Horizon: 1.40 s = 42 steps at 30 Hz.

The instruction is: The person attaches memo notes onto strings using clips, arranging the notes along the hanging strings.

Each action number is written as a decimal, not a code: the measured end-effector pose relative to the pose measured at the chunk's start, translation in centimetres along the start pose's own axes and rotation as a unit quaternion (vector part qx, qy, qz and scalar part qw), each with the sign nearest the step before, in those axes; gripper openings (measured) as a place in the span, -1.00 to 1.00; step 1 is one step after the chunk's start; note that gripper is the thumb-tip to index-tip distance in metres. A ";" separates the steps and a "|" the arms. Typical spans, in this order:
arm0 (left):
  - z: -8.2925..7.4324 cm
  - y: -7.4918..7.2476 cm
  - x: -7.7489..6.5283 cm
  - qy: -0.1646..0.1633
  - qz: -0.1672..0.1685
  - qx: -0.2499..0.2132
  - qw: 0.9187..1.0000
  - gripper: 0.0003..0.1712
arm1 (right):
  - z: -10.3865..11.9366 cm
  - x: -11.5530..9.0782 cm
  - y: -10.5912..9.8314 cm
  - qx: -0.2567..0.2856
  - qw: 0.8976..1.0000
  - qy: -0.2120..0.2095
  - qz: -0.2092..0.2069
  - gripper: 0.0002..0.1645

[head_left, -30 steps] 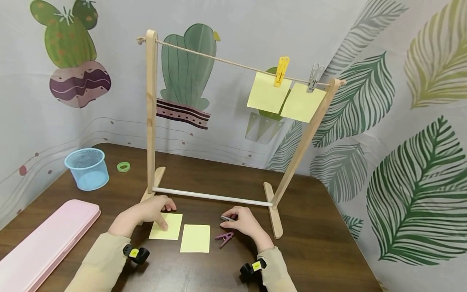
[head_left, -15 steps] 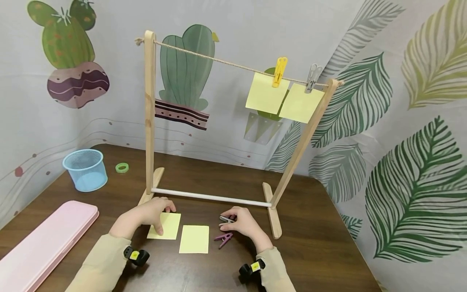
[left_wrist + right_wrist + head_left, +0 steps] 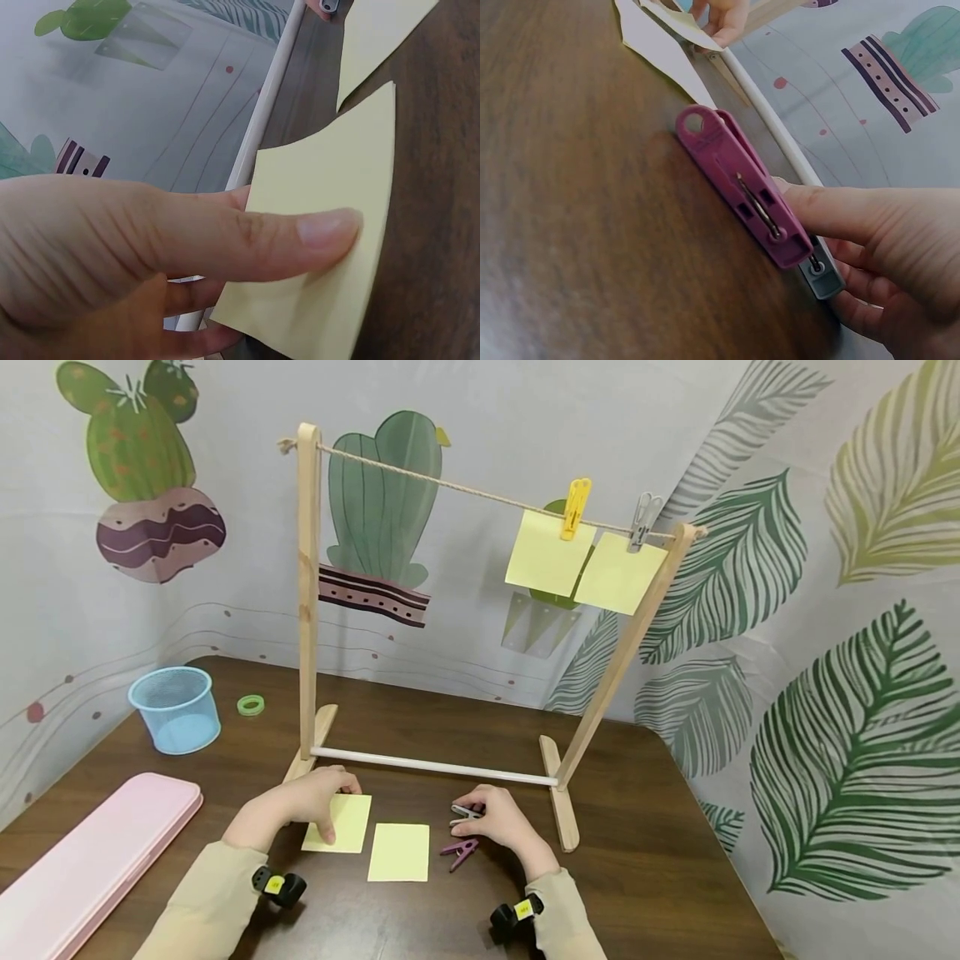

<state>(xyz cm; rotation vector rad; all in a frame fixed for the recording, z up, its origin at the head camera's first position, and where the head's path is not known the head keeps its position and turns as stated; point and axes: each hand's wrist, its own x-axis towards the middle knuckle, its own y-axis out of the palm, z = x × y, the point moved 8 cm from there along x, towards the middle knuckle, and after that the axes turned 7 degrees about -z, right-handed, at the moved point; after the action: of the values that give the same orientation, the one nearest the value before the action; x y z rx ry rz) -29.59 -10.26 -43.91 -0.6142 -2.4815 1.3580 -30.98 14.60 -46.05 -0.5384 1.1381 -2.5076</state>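
My left hand [image 3: 307, 797] pinches a yellow sticky note [image 3: 352, 820], thumb on top and fingers at its far side. In the left wrist view this note [image 3: 330, 165] bends upward along its edge. A second sticky note [image 3: 399, 853] lies flat just to its right. Between the thumb and fingers of my right hand [image 3: 501, 817] is a grey clothespin [image 3: 463, 811], tilted close over the table. A purple clothespin [image 3: 462, 852] lies just in front of that hand; in the right wrist view the purple clothespin [image 3: 742, 187] partly covers the grey one [image 3: 826, 282].
Behind the hands stands a wooden frame [image 3: 308, 593] with a rope [image 3: 450, 485]. Two sticky notes hang at the rope's right, under a yellow clothespin [image 3: 576, 510] and another grey one [image 3: 643, 522]. A blue mesh basket [image 3: 177, 714], green ring [image 3: 251, 705] and pink case [image 3: 105, 860] sit left.
My left thumb has slid toward the near left part of the sticky note. The grey clothespin has turned in my right fingers, showing both its legs. The head view has shifted slightly.
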 end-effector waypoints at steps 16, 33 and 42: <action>0.2 -0.2 0.2 -0.009 -0.001 -0.030 1.000 -0.30 | 0.1 0.1 0.1 -0.005 1.000 0.000 -0.007 -0.57; -0.1 -0.9 0.1 0.009 -0.013 -0.048 0.999 -0.79 | -0.2 0.1 0.2 -0.003 1.000 -0.007 -0.014 -0.59; -0.4 -1.3 -0.3 0.009 -0.005 -0.092 0.996 -0.91 | 0.1 -0.1 0.2 -0.003 0.999 -0.034 -0.019 -0.61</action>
<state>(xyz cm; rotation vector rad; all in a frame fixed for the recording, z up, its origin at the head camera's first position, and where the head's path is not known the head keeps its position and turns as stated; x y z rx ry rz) -29.52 -10.72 -42.59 -0.6479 -2.6105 1.1248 -30.82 14.47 -46.15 -0.6473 1.1221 -2.4986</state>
